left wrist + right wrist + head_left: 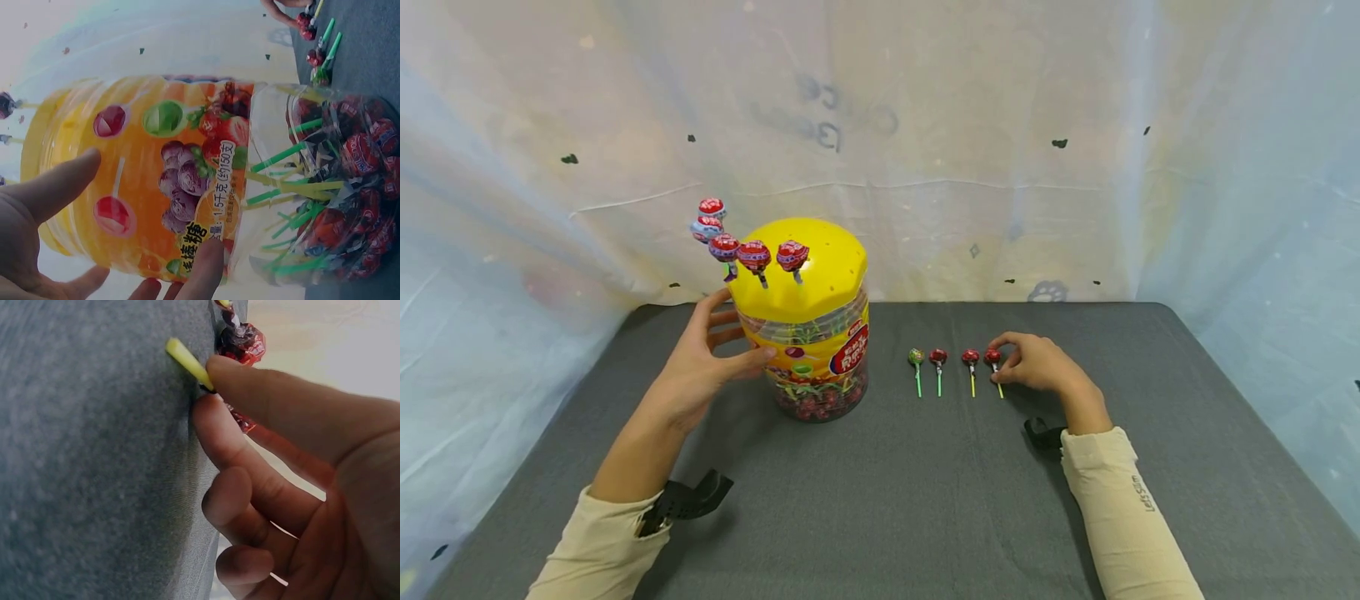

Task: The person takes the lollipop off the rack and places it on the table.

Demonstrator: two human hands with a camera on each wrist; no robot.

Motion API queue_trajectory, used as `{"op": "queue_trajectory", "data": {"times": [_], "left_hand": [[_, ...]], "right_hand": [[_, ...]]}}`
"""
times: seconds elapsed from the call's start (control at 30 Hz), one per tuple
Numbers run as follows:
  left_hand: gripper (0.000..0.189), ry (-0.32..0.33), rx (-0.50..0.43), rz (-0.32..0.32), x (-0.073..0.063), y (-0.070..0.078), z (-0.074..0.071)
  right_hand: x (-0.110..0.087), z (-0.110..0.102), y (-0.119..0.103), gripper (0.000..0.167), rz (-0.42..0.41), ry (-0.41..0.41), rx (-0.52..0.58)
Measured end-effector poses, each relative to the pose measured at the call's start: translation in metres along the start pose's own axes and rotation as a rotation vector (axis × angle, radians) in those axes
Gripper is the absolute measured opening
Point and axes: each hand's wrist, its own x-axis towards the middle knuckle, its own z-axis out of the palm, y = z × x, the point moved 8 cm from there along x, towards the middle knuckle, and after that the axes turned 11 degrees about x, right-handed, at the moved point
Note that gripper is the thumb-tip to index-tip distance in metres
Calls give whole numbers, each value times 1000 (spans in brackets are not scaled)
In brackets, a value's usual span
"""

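A clear candy jar (808, 367) with a yellow lid (820, 242) stands on the left of the table. My left hand (700, 362) grips its side, thumb in front and fingers behind. Loose lollipops (337, 206) fill the jar's lower part. Several red-wrapped lollipops (754, 255) stick up from the lid's left and front. On the table to the right lie a green-wrapped lollipop (916, 357) and red ones (938, 357) in a row. At the row's right end, my right hand (1037, 363) pinches the yellow stick of a red lollipop (993, 357) between thumb and index finger.
A dark grey cloth (880, 500) covers the table. Pale patterned sheeting (925, 125) hangs behind and at both sides. Black wrist mounts (688, 498) sit on both forearms.
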Motion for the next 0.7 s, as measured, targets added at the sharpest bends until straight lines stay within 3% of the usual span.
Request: {"op": "queue_trajectory", "data": {"times": [0.23, 0.53, 0.7], "left_hand": [[104, -6, 68, 1, 5, -4, -3], [97, -38, 26, 86, 20, -18, -14], [95, -77, -11, 117, 24, -20, -12]], "right_hand": [[-10, 5, -5, 52, 25, 30, 7], [-9, 6, -6, 53, 15, 16, 5], [-10, 5, -6, 55, 19, 9, 9]]}}
